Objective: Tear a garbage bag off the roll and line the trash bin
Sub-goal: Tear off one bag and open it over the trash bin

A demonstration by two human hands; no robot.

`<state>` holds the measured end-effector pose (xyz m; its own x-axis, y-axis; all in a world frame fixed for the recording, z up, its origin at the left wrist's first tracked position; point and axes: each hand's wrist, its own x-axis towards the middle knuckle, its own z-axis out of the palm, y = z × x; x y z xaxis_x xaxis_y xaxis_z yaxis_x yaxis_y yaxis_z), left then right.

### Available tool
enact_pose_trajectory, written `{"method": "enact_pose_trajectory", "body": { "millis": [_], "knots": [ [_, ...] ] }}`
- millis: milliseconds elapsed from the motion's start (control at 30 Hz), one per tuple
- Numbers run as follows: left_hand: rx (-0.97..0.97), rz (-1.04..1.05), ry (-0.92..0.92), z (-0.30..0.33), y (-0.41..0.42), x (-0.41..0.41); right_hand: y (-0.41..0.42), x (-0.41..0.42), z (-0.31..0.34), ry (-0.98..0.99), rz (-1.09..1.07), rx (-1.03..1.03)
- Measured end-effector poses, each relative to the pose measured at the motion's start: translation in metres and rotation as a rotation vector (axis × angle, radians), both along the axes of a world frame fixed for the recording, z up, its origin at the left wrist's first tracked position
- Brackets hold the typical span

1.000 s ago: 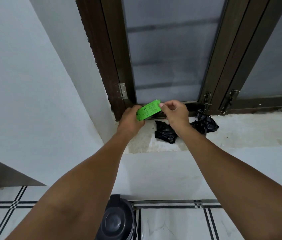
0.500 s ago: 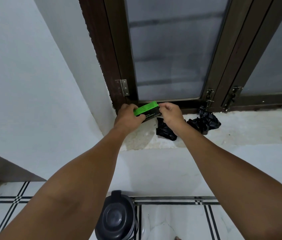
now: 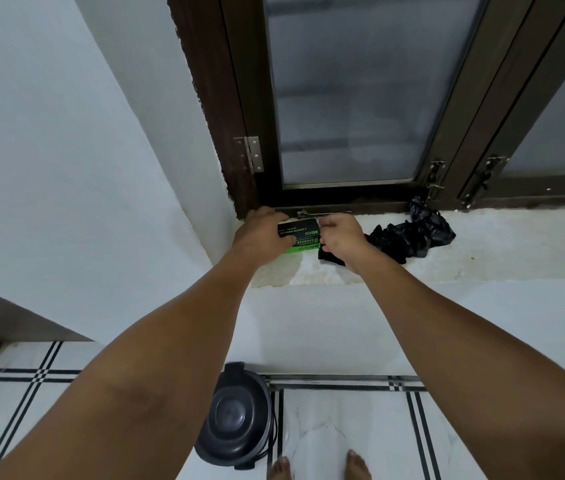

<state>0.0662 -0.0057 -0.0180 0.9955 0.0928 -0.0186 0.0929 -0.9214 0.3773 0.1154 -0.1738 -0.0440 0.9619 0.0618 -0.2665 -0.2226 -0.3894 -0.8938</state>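
From the head view, a pale, rough sill [image 3: 482,251] runs below a dark brown window frame [image 3: 239,98] with frosted panes, set into white walls. A metal hinge [image 3: 252,154] sits on the frame's left post, and latches [image 3: 434,178] hang at the lower right of the pane. Below the sill the white wall drops to a white tiled floor [image 3: 343,438] crossed by black lines. Two bare feet [image 3: 319,467] show at the bottom edge.

Both arms reach up and forward to the sill's left end, by the corner of the frame. The left hand [image 3: 260,233] lies palm down over the left end of the box [image 3: 300,233], fingers curled over its far edge and thumb at its near side, holding it. The right hand [image 3: 340,233] grips the box's right end with bent fingers. The box is black and green with white print, and it lies flat on the sill between the two hands.

Just right of the right hand, loose black bags [image 3: 409,237] lie crumpled on the sill, one fold showing under the right wrist. No roll is visible.

The bin [image 3: 236,420], dark and round with its lid shut, stands on the floor against the wall, below the hands and between the forearms. What it holds cannot be seen.
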Motion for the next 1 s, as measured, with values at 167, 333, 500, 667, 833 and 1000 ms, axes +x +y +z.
{"method": "enact_pose_trajectory", "body": {
  "millis": [167, 333, 500, 667, 833, 1000],
  "knots": [
    [0.166, -0.127, -0.003, 0.001, 0.004, -0.001, -0.002, -0.001, -0.003, -0.012, -0.017, 0.016],
    [0.247, -0.177, -0.067, 0.001, -0.001, 0.003, -0.001, -0.005, -0.001, -0.041, 0.008, -0.021],
    [0.269, -0.194, -0.079, 0.0, -0.005, 0.006, -0.008, -0.007, 0.0, -0.083, 0.015, -0.059],
    [0.172, -0.159, -0.097, -0.001, -0.011, 0.004, -0.037, -0.026, 0.02, -0.573, -0.013, -0.688],
    [0.16, -0.155, -0.146, 0.001, -0.022, 0.004, -0.049, -0.033, 0.025, -0.253, 0.135, -1.207],
    [0.118, -0.179, -0.172, 0.005, -0.029, 0.0, -0.062, -0.041, 0.017, -0.119, 0.189, -1.163]
  ]
}}
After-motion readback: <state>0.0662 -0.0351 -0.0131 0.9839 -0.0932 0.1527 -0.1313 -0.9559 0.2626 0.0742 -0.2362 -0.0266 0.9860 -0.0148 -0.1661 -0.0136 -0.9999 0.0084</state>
